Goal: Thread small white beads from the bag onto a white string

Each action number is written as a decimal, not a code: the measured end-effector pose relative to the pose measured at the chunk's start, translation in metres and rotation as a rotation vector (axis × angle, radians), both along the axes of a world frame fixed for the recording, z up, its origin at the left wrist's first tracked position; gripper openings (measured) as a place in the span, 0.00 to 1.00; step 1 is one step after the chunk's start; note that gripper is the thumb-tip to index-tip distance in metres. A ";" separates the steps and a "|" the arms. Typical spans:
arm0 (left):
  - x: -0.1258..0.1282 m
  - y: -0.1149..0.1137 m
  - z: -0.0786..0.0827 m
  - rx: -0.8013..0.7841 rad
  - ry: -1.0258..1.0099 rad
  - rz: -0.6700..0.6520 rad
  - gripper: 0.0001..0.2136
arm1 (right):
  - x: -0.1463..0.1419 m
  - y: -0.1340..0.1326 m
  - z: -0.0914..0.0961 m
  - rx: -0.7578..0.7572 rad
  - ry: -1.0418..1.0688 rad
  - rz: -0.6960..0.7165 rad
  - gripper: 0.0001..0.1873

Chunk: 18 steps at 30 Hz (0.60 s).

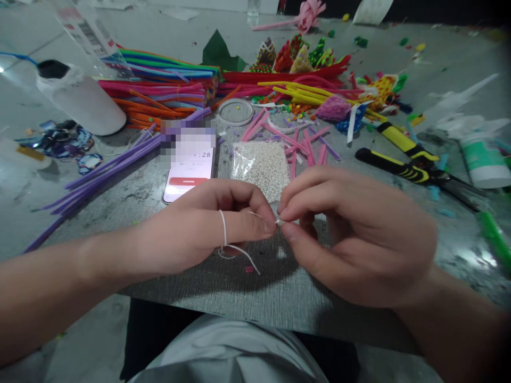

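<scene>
1. Cord, thin and white (224,226), looped round the left thumb; loose tail hangs below it, above the tabletop (187,290).
2. Left hand (195,229): thumb and forefinger pressed together, gripping the cord, which shows briefly between them.
3. Right hand (359,239): thumb and forefinger pinched at a tiny pale speck, apparently a pearl bead (278,219), where both sets of fingertips almost meet. Whether the cord already passes through it is too small to tell.
4. Clear bag of pearl beads (269,167) lies just beyond the fingertips; smartphone (189,165) to its left, cut pink pipe-cleaner pieces (307,149) to its right. Pliers (433,173) farther right.
5. Step in hand, by judgement: lining bead up with cord end.
6. Next move seems to call for a steady left pinch and a light right one, hole facing the cord; a tight squeeze could flick the bead away.
</scene>
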<state>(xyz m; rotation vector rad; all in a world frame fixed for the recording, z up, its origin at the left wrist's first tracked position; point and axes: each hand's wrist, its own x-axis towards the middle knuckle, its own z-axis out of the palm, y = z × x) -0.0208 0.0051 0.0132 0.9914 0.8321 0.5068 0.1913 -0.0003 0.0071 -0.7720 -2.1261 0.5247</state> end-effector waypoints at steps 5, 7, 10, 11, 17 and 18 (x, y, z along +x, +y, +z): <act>0.001 0.000 0.000 -0.035 -0.024 0.020 0.05 | 0.001 0.000 0.000 -0.027 0.009 0.014 0.06; 0.002 0.001 -0.001 -0.042 -0.028 0.027 0.06 | 0.002 0.001 0.001 -0.011 -0.025 0.021 0.05; 0.002 0.001 -0.001 -0.042 -0.035 0.034 0.06 | 0.002 0.002 0.001 0.013 -0.076 0.026 0.05; 0.002 0.001 -0.001 -0.043 -0.037 0.037 0.06 | 0.002 0.003 0.002 0.022 -0.086 0.024 0.05; 0.004 0.001 0.003 -0.054 -0.035 0.071 0.06 | 0.003 0.003 0.001 0.098 -0.076 -0.013 0.06; 0.005 0.000 0.004 -0.067 -0.044 0.080 0.07 | 0.003 0.003 0.001 0.093 -0.069 -0.021 0.07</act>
